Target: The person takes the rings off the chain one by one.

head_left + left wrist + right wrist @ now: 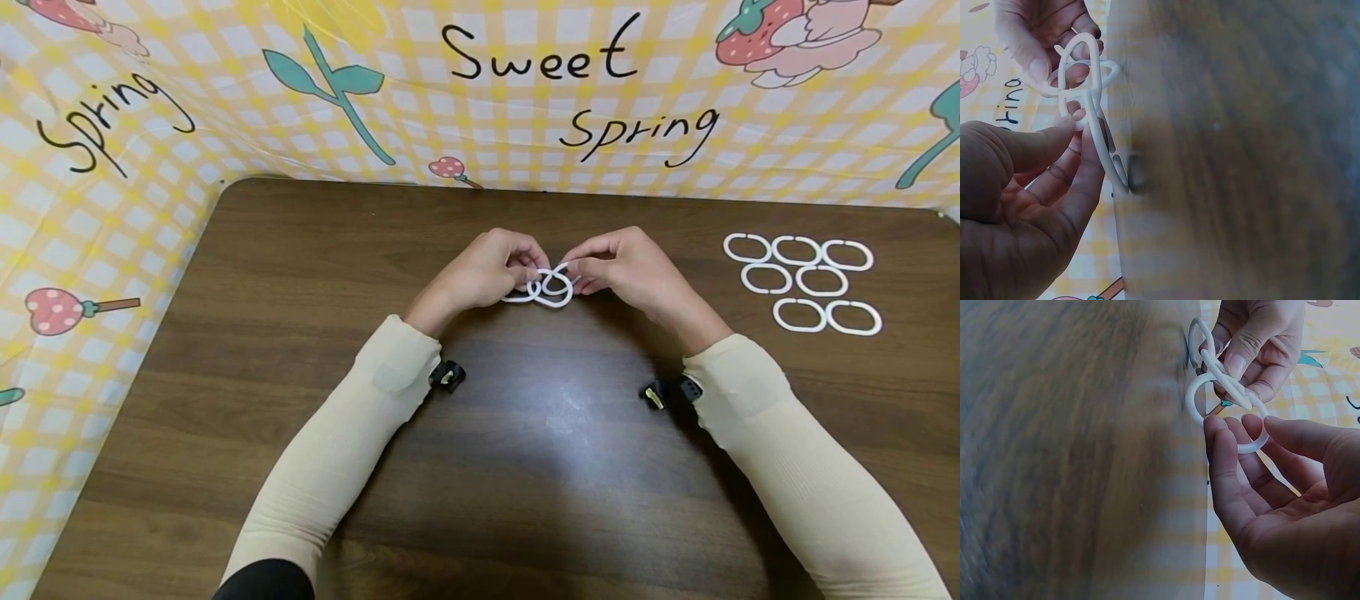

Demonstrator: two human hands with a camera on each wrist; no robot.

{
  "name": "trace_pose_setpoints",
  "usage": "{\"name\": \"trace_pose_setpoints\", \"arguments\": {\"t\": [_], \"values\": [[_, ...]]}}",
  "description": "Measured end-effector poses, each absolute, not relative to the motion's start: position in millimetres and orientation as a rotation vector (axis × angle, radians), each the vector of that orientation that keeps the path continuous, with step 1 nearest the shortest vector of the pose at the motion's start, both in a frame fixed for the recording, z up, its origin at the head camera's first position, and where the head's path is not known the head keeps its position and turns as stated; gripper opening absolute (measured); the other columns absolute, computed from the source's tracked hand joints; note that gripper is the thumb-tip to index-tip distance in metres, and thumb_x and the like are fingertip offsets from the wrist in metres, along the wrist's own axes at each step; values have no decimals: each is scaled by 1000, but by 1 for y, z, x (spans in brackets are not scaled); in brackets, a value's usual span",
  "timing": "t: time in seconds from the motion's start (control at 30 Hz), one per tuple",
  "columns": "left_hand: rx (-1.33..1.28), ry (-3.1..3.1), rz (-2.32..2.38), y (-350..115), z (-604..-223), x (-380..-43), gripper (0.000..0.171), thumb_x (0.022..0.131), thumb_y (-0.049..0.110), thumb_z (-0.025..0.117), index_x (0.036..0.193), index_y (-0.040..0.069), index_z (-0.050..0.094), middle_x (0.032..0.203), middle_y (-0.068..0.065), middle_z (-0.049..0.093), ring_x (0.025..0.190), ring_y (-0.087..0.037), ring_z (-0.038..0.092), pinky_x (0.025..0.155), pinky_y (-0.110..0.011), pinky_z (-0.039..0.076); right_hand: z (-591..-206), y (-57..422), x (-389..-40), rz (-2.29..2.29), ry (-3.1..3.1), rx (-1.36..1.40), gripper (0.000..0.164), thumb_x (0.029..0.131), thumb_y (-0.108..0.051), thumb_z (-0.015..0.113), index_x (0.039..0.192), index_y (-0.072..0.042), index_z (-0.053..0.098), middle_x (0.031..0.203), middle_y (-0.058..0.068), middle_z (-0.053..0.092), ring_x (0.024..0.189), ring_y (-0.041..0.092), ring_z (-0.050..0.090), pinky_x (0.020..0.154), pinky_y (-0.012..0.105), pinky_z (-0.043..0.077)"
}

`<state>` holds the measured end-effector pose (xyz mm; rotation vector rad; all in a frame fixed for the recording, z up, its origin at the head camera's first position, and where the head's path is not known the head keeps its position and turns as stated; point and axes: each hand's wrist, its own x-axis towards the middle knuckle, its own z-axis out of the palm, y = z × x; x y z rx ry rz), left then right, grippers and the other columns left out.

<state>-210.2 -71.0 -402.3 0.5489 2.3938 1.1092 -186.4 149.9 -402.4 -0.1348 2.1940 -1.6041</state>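
Note:
Between the hands, white oval plastic chain links are joined in a short chain. My left hand (480,271) pinches a middle link (1079,37) between thumb and fingertips. From that hand another link (1105,156) hangs down close over the table in the left wrist view. My right hand (637,271) pinches the link at the other end (1192,403) by its side with thumb and fingers. This link crosses the middle one in the right wrist view. Parts of the links are hidden behind the fingertips.
Several loose white links (821,294) lie in three rows on the right of the brown wooden table (562,500). A yellow checked cloth (517,100) stands up along the back and left edges. Small black cameras (447,377) sit at both wrists.

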Motion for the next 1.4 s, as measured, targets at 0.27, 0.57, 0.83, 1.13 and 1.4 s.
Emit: {"name": "trace_pose_setpoints", "arguments": {"t": [0.27, 0.57, 0.83, 1.13, 1.4], "values": [[555, 2383, 1115, -71, -403, -210, 12, 102, 3, 64, 106, 3, 75, 91, -8, 71, 82, -14, 63, 74, -22, 50, -401, 151, -186, -1566, 2210, -147, 26, 101, -9, 66, 118, 10, 73, 104, 11, 76, 78, 9, 73, 77, 26, 62], [543, 2368, 1125, -71, -402, -209, 13, 102, 1, 63, 106, 2, 75, 92, -9, 71, 81, -14, 63, 73, -21, 51, -402, 152, -187, -1584, 2227, -141, 22, 99, -6, 67, 113, 9, 75, 103, 12, 77, 79, 11, 74, 78, 27, 62], [538, 2363, 1120, -71, -402, -209, 13, 101, 1, 64, 107, 1, 75, 92, -11, 72, 80, -14, 63, 72, -21, 50, -401, 151, -188, -1533, 2263, -177, 22, 100, -9, 68, 114, 7, 76, 109, 16, 77, 81, 10, 73, 80, 26, 61], [539, 2352, 1139, -72, -403, -209, 12, 101, 0, 64, 105, 1, 75, 92, -11, 72, 79, -13, 63, 72, -21, 51, -398, 151, -187, -1504, 2285, -236, 22, 101, -7, 67, 115, 7, 76, 113, 19, 76, 82, 6, 72, 81, 23, 59], [546, 2353, 1163, -73, -404, -210, 12, 100, -1, 64, 105, -1, 75, 89, -11, 71, 78, -13, 62, 71, -21, 50, -399, 150, -188, -1510, 2302, -200, 20, 100, -7, 68, 112, 7, 77, 103, 15, 79, 78, 11, 73, 78, 27, 61]]}}
